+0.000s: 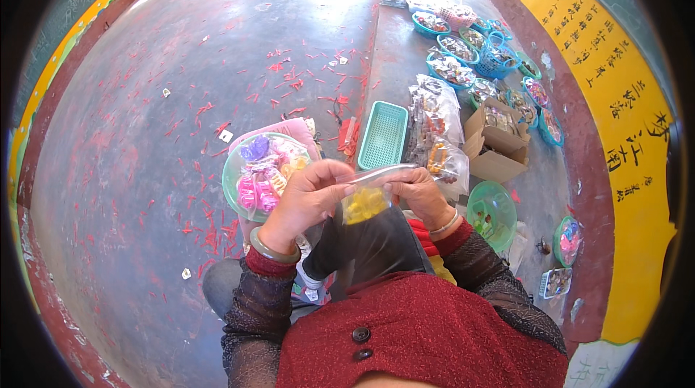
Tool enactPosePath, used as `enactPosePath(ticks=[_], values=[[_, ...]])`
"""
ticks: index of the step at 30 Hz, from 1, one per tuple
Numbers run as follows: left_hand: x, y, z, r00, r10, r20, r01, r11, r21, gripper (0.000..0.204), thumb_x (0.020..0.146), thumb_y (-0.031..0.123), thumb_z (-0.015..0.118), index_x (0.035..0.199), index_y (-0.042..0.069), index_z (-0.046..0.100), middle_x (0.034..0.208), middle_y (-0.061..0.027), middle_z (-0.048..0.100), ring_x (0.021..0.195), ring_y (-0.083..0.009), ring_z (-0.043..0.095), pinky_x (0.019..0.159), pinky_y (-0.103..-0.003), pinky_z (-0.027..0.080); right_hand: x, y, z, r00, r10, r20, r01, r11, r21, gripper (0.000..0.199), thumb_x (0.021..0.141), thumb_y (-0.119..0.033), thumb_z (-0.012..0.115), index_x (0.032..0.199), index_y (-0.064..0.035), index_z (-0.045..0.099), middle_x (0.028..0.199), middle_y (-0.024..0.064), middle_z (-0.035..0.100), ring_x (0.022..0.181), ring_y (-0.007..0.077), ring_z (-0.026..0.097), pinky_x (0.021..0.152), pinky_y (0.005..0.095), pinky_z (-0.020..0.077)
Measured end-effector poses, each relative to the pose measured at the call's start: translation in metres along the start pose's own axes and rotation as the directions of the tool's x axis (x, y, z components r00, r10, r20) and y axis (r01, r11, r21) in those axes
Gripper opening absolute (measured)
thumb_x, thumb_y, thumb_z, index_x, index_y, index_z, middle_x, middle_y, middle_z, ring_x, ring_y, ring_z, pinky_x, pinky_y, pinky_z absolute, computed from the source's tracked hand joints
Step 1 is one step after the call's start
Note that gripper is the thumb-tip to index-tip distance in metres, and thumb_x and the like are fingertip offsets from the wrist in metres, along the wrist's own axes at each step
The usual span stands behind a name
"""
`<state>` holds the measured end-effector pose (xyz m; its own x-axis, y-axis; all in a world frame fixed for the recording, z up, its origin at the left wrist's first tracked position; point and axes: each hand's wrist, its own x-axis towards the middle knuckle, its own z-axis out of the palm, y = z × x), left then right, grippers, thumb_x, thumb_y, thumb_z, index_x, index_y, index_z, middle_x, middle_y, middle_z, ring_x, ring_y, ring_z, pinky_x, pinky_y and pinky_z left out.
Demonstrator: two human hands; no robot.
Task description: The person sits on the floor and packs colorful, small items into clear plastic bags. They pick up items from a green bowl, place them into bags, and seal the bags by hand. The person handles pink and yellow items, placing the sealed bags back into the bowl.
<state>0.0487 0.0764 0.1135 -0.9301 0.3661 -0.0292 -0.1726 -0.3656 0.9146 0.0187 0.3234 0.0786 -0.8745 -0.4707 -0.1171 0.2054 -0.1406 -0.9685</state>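
Between my two hands, above my lap, is a clear plastic bag [350, 238] with small yellow pieces [364, 205] inside it. My left hand [313, 196] pinches the left end of the bag's top edge between thumb and fingers. At the other end, my right hand [420, 196] grips the same edge with thumb and forefinger. Just left of my left hand stands a pale green bowl [230, 179] heaped with bagged pieces [258, 191] in pink, purple and orange. What the yellow pieces are is too small to tell.
An empty-looking teal plastic basket [384, 135] lies ahead. Filled clear bags [436, 124] and a cardboard box [499, 165] are right of it. Several filled baskets [449, 69] line the right wall. A green bowl [492, 214] sits beside my right forearm. Red scraps [210, 221] litter the floor.
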Motion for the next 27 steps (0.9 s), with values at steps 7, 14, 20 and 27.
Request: enactPosePath(ticks=[7, 14, 20, 27], values=[[0.012, -0.026, -0.010, 0.994, 0.105, 0.005, -0.105, 0.994, 0.017, 0.069, 0.075, -0.009, 0.067, 0.137, 0.004, 0.040, 0.127, -0.0099, 0.051, 0.097, -0.0131, 0.059, 0.084, -0.027, 0.050, -0.003, 0.008, -0.006, 0.969, -0.197, -0.152, 0.199, 0.980, -0.006, 0.018, 0.088, -0.005, 0.061, 0.101, 0.0051, 0.068, 0.095, 0.0093, 0.069, 0.085, 0.0127, 0.063, 0.079, 0.0254, 0.0506], [0.017, -0.076, -0.004, 0.909, 0.392, 0.140, -0.405, 0.755, 0.516, 0.035, 0.080, -0.004, 0.064, 0.115, 0.001, 0.063, 0.123, -0.0109, 0.057, 0.109, -0.0190, 0.057, 0.091, -0.031, 0.047, -0.033, 0.035, 0.015, 0.966, -0.198, -0.169, 0.240, 0.927, 0.287, 0.024, 0.088, -0.003, 0.059, 0.110, 0.0075, 0.063, 0.113, 0.0149, 0.064, 0.102, 0.0190, 0.061, 0.094, 0.0305, 0.0471], [0.007, -0.082, -0.001, 0.884, 0.403, 0.235, -0.465, 0.712, 0.527, 0.024, 0.076, -0.007, 0.059, 0.096, 0.002, 0.069, 0.100, -0.0112, 0.067, 0.099, -0.0250, 0.062, 0.088, -0.033, 0.048, -0.059, 0.053, -0.010, 0.960, -0.272, -0.072, 0.275, 0.961, 0.030, 0.021, 0.084, -0.003, 0.063, 0.104, 0.0033, 0.068, 0.109, 0.0144, 0.066, 0.106, 0.0214, 0.059, 0.096, 0.0313, 0.0446], [-0.006, -0.084, 0.004, 0.923, 0.326, 0.204, -0.384, 0.765, 0.516, 0.019, 0.079, -0.006, 0.059, 0.094, 0.000, 0.068, 0.093, -0.0115, 0.067, 0.092, -0.0239, 0.063, 0.083, -0.032, 0.049, -0.069, 0.046, -0.018, 0.961, -0.262, -0.092, 0.251, 0.962, -0.108, 0.019, 0.084, 0.004, 0.056, 0.098, 0.0030, 0.068, 0.103, 0.0119, 0.065, 0.099, 0.0191, 0.059, 0.092, 0.0288, 0.0453]])
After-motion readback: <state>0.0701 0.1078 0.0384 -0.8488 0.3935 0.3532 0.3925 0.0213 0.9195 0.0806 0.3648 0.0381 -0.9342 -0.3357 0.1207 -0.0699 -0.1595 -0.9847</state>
